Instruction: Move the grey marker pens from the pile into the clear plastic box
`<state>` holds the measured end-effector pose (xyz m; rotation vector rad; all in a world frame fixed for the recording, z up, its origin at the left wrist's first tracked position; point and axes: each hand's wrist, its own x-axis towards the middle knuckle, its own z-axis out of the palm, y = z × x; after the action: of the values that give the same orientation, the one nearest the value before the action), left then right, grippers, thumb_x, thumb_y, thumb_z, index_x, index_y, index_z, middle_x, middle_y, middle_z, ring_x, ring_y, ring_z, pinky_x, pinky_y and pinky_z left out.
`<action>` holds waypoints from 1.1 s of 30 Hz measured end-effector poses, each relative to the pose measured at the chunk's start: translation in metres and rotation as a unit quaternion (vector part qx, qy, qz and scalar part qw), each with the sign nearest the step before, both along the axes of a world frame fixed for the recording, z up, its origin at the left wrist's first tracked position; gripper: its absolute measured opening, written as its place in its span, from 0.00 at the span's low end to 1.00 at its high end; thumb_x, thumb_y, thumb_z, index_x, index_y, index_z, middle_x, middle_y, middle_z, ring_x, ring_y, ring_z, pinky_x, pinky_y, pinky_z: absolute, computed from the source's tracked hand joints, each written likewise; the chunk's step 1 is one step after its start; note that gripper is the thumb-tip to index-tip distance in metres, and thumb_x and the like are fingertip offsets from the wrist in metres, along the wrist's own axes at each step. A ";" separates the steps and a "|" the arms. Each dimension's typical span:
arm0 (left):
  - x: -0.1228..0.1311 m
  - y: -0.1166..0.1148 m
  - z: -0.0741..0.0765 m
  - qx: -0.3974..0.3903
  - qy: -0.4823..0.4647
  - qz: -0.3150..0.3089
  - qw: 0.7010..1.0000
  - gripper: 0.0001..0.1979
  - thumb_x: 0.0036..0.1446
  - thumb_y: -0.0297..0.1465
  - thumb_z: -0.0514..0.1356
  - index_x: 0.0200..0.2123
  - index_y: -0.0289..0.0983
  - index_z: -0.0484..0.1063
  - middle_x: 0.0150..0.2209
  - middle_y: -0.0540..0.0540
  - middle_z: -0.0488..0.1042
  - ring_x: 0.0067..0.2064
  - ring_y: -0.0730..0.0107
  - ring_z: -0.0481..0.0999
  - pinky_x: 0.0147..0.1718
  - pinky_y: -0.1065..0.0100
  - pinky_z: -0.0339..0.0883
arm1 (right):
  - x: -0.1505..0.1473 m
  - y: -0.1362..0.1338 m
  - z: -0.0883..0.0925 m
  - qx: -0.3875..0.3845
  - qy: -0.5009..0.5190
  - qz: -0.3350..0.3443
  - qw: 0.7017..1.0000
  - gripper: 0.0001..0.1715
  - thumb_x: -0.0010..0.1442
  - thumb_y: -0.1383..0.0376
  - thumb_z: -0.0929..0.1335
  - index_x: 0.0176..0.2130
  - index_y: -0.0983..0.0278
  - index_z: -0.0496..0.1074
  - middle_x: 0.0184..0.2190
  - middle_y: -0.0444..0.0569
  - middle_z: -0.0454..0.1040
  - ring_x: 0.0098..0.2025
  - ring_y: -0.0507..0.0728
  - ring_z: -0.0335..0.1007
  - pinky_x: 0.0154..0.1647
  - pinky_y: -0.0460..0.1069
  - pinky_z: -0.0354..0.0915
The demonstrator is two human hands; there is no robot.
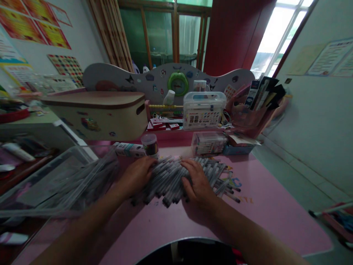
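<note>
A loose heap of clear-barrelled pens with dark tips (169, 180) lies on the pink desk (264, 217), most of them slanting the same way. Against the heap's left edge rests my left hand (139, 175), its fingers stretched forward and its thumb at the pens. My right hand (198, 182) lies over the right part of the heap, fingers spread and thumb apart, touching pens. Some pens fan out to the right of that hand. On the left, a clear plastic bin (68, 184) holds more long, thin items, blurred, which look like pens.
Behind the heap stand a small lidded tub (149, 144), a white box (129, 149), a clear case (208, 142) and a blue box (239, 147). The shelf bears a large cream storage box (102, 121), a clear handled case (204, 114) and a green clock (178, 84).
</note>
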<state>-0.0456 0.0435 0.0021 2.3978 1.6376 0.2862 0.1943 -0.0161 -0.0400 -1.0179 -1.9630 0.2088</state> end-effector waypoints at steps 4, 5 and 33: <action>0.023 -0.024 0.005 0.006 -0.094 -0.072 0.993 0.16 0.57 0.26 0.55 0.43 0.43 0.80 0.40 0.41 0.76 0.45 0.55 0.73 0.49 0.60 0.65 | -0.002 0.000 0.000 -0.009 -0.046 -0.024 0.999 0.31 0.64 0.69 0.65 0.65 0.66 0.59 0.59 0.62 0.67 0.61 0.67 0.61 0.62 0.66 0.60; 0.028 -0.028 0.006 0.001 -0.120 -0.089 0.989 0.15 0.55 0.26 0.57 0.41 0.44 0.81 0.38 0.42 0.75 0.44 0.55 0.73 0.48 0.60 0.65 | -0.002 0.000 0.000 -0.021 -0.069 -0.016 0.997 0.27 0.64 0.68 0.66 0.62 0.66 0.63 0.56 0.62 0.70 0.58 0.68 0.63 0.59 0.66 0.62; 0.091 -0.051 -0.034 -0.183 -0.692 0.069 0.695 0.16 0.61 0.44 0.61 0.31 0.38 0.73 0.39 0.43 0.82 0.41 0.62 0.80 0.45 0.64 0.71 | -0.006 -0.003 0.007 -0.309 0.157 0.122 0.930 0.18 0.68 0.59 0.60 0.33 0.64 0.71 0.32 0.49 0.72 0.35 0.57 0.69 0.39 0.51 0.63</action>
<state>0.0453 -0.0072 -0.0318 1.0192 0.8881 1.2446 0.1884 -0.0193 -0.0329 -1.0356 -1.7470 1.1157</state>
